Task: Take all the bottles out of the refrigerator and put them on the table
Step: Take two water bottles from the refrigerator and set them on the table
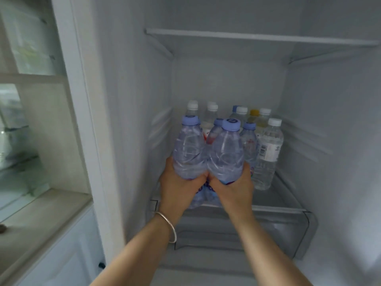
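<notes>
Inside the open refrigerator, my left hand grips a clear bottle with a pale blue cap around its lower half. Right beside it, my right hand grips a second blue-capped bottle; the two bottles touch. Both are upright, held above the front of the glass shelf. Behind them on the shelf stand several more bottles: two blue-capped ones, partly hidden, a white-capped bottle with a white label at the right, other white-capped ones and a yellow-capped bottle at the back.
An upper fridge shelf spans the compartment above. A clear drawer sits below the bottle shelf. To the left is a white cabinet with glass doors and a pale counter ledge. A metal bangle circles my left wrist.
</notes>
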